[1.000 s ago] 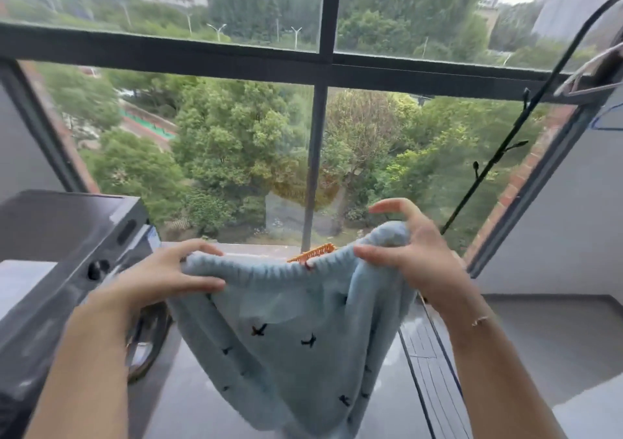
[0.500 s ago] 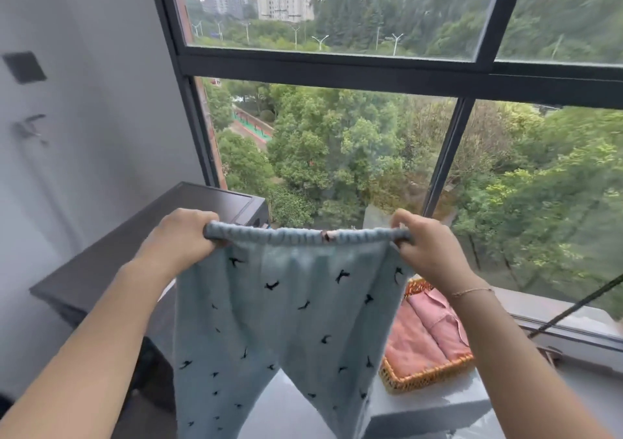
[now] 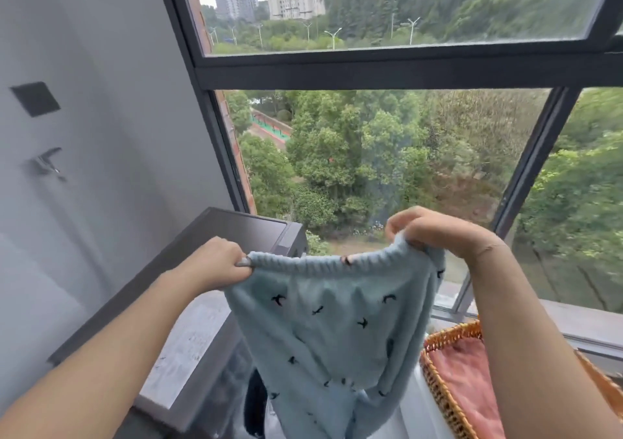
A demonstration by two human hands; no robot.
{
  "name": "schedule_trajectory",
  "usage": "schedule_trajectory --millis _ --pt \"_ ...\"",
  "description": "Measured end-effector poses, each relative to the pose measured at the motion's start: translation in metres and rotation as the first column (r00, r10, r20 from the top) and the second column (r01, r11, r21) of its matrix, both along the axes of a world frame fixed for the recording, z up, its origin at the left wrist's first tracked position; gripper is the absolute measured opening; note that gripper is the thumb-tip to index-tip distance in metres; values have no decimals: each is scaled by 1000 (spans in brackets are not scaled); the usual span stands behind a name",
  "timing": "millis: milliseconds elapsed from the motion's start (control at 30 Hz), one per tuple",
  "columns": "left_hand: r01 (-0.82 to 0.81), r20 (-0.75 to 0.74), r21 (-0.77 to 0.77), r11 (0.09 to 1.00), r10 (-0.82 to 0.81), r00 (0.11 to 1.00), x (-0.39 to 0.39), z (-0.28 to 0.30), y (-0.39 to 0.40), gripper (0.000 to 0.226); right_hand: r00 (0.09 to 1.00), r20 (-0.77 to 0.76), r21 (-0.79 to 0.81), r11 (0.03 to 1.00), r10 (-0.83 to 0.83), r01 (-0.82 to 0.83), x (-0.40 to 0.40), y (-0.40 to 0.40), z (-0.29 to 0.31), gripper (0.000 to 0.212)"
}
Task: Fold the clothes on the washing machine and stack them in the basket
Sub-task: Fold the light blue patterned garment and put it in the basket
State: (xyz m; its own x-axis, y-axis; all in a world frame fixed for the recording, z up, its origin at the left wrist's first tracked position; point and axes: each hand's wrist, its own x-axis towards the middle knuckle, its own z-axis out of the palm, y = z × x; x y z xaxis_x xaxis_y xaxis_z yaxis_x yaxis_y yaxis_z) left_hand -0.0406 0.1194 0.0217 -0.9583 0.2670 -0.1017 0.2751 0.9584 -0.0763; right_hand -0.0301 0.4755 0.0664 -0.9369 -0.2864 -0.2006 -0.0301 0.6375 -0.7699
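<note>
Head view puts us at a corner where a grey wall (image 3: 111,101) on the left meets a dark-framed window (image 3: 371,71) ahead. We see a dark washing machine (image 3: 236,233) tucked into that corner, its flat top running back to the glass, and a paler counter (image 3: 188,347) slab just in front of it with its near edge cutting across at lower left. At lower right a woven basket (image 3: 438,371) sits below the window sill, its rim near the hanging cloth, with a pink garment (image 3: 465,378) lying flat inside. Open air lies between the two forearms and above the machine top; the wall closes in tightly on the left.

We hold a light blue knitted garment (image 3: 330,320) with small dark bird shapes up in front of us, above the gap between machine and basket. Our left hand (image 3: 215,263) is a closed fist, knuckles up, clamped on the left end of the ribbed band. Our right hand (image 3: 438,233) sits higher and further forward, wrist bent, fingers pinching the right end of the band with cloth bunched beneath the palm. The band sags slightly between the hands and the rest drapes down, its lower part running out of view. Both forearms reach in from the bottom corners, angled toward each other.
</note>
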Motion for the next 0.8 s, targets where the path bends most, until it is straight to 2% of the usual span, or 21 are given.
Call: schedule_trajectory --millis 33,67,100,167,267,333,400,500,567,600,700,733,800 --pt "2 7 -43 999 -1 1000 -14 -2 2 40 994 88 187 980 59 -75 -14 -12 -1 19" --pt "-10 -9 -87 996 10 1000 -22 -4 4 40 985 143 299 945 94 -133 -23 -23 -3 16" --pt "-14 -41 -116 993 9 999 -39 -5 0 40 979 183 325 933 95 -152 -36 -32 -7 15" --pt "-36 -97 -140 989 22 995 -68 -3 -14 44 961 255 282 943 103 -176 -51 -43 -8 31" --pt "-61 -48 -178 982 54 997 -103 -11 -39 44 925 318 307 900 209 -309 -54 -50 -10 56" --pt "-58 13 -185 981 61 998 -121 -17 -50 36 935 261 259 916 240 -307 -59 -55 -15 58" --pt "-40 56 -217 975 53 997 -138 -19 -60 30 970 179 251 946 163 -205 -62 -56 -17 52" --pt "-3 79 -251 968 23 997 -165 -22 -75 32 999 -13 403 914 -34 36 -59 -57 -20 28" --pt "9 97 -259 966 16 995 -178 -24 -82 28 964 -210 506 826 -162 249 -55 -54 -27 31" --pt "30 83 -244 969 -10 997 -184 -27 -82 25 932 -275 501 792 -235 348 -51 -54 -32 33" --pt "81 25 -211 974 -77 997 -191 -25 -73 20 854 -306 463 718 -421 520 -36 -50 -45 43" --pt "87 38 -122 989 -83 996 -193 -24 -68 19 821 -285 476 670 -495 570 -30 -49 -49 41" --pt "30 167 207 978 -66 984 -195 -20 -51 17 733 -317 476 568 -601 672 -21 -48 -59 31"
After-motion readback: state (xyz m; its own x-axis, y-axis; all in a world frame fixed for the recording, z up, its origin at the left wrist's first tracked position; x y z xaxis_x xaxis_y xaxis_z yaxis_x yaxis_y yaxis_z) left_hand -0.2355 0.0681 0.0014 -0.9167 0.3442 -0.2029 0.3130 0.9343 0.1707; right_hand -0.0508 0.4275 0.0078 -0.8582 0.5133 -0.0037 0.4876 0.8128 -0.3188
